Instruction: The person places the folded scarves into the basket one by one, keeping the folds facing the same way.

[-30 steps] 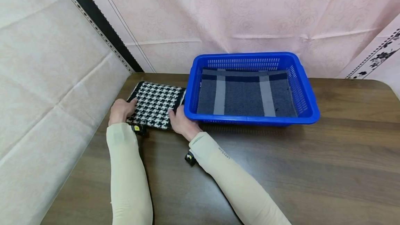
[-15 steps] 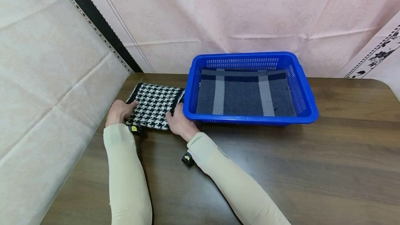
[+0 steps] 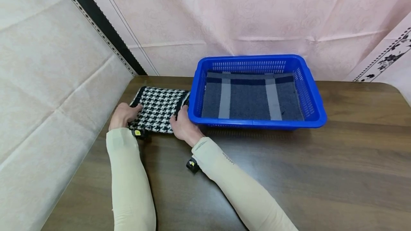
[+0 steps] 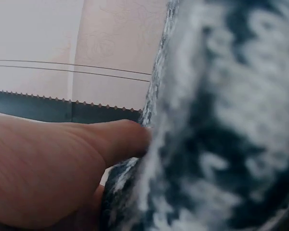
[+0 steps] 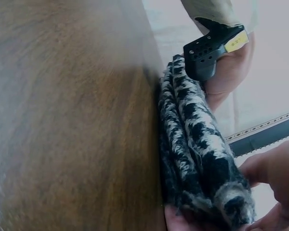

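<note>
A folded houndstooth cloth (image 3: pixel 158 109), black and white with a dark border, lies at the left of the table. My left hand (image 3: pixel 123 114) grips its left edge, thumb on top. At the right edge my right hand (image 3: pixel 185 127) pinches the cloth, close beside the basket. The right wrist view shows thick fuzzy layers of the cloth (image 5: pixel 197 139), with a thumb above and a fingertip below. Close up in the left wrist view, the left thumb (image 4: pixel 120 139) presses against the cloth (image 4: pixel 221 125); the other left fingers are mostly hidden.
A blue plastic basket (image 3: pixel 257 122) stands right of the cloth, near the back edge of the wooden table (image 3: pixel 289 174). Inside it lies a grey cloth (image 3: pixel 248 97) with pale stripes. Patterned sheets (image 3: pixel 244 13) hang behind and to the left.
Both hands shift very slightly to the left with the cloth between them, mostly in the first half second. The basket and the grey cloth look the same.
</note>
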Demonstrator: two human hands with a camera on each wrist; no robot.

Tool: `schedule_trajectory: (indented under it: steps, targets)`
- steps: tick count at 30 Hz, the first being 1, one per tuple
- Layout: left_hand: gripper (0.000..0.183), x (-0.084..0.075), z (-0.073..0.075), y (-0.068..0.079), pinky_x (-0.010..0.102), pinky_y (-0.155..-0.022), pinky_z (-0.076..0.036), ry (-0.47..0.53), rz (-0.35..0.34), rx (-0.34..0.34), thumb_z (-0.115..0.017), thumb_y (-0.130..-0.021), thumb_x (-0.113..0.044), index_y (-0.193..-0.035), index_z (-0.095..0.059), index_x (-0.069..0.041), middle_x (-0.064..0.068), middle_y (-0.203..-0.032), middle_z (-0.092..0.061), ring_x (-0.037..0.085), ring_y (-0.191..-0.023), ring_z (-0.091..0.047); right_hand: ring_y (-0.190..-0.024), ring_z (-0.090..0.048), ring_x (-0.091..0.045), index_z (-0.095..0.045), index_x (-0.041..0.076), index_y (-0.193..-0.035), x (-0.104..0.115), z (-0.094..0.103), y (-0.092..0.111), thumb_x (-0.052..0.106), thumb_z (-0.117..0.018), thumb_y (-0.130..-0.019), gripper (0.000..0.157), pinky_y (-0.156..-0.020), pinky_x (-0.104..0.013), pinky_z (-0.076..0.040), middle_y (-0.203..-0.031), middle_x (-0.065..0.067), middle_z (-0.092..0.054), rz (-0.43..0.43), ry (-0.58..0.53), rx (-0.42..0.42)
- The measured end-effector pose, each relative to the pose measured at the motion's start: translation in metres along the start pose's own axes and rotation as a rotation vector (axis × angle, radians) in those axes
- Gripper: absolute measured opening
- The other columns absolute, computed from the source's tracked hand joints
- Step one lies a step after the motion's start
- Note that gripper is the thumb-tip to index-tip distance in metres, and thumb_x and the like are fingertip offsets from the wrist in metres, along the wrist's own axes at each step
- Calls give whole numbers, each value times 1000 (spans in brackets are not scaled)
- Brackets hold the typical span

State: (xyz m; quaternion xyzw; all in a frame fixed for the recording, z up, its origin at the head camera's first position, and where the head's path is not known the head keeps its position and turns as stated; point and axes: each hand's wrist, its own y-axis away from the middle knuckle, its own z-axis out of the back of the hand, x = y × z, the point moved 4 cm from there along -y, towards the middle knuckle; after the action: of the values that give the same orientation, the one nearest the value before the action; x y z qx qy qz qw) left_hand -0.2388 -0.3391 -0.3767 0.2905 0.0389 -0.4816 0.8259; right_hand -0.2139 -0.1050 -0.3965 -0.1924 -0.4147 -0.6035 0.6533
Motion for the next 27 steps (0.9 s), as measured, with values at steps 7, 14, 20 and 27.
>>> schedule_trajectory:
  steps: [7,14,20,27]
  targets:
    - [79,-2,1,0,49,-89,-52,16,1,-14,-40,-104,-50,-146,-35,17,36,-143,-46,38,-104,-54,-152,-29,-27,-22,0,-159,3,1,1,31,-52,-106,68,-124,-41,-27,-164,-18,-30,2,-21,-28]
    - [80,-1,-2,0,51,-96,-51,17,13,4,-38,-105,-51,-150,-32,14,35,-150,-41,39,-112,-53,-152,-28,-29,-25,1,-158,3,2,3,30,-53,-105,66,-124,-43,-27,-164,-19,-29,0,-9,-44]
    - [81,-2,-3,-1,55,-111,-44,40,19,9,-36,-106,-49,-155,-22,14,36,-157,-32,44,-133,-47,-153,-29,-25,-21,3,-160,4,0,5,29,-54,-105,70,-124,-40,-29,-166,-16,-28,2,-50,-39]
    - [81,-4,-1,2,60,-116,-36,37,18,19,-27,-108,-50,-157,-12,13,36,-160,-24,51,-143,-36,-148,-38,-24,-21,3,-160,5,-1,5,27,-54,-105,69,-119,-39,-37,-162,-18,-36,13,-60,-37]
